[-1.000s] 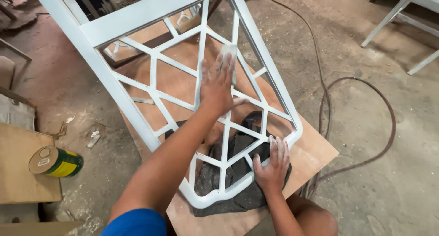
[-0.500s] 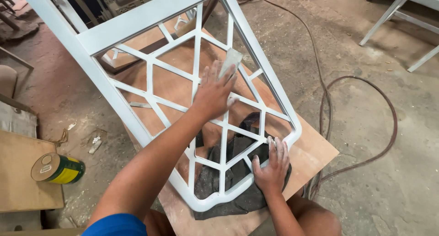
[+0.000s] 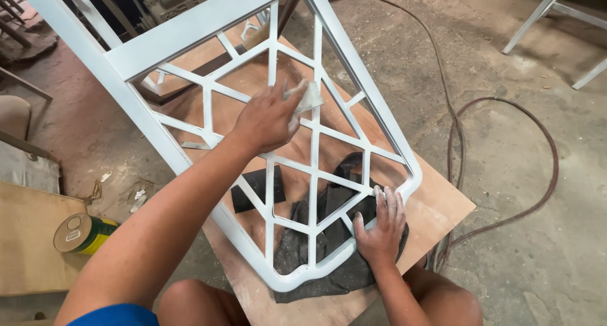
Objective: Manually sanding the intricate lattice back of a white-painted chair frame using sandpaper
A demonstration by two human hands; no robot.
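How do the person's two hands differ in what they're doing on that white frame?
The left hand presses a small pale sanding sheet against the lattice bars of the white frame; the right hand holds nothing. The left lies mid-frame, the right flat at its rounded lower corner. Both touch the frame, dusted white.

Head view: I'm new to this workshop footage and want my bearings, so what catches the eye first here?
A pale blue lattice frame slants across the middle, its rounded end resting on a dark cloth over a wooden board. The left hand presses a scrap of sandpaper against a slat, while the right hand rests flat on the lower corner. A brown cable loops over the dusty floor at right.
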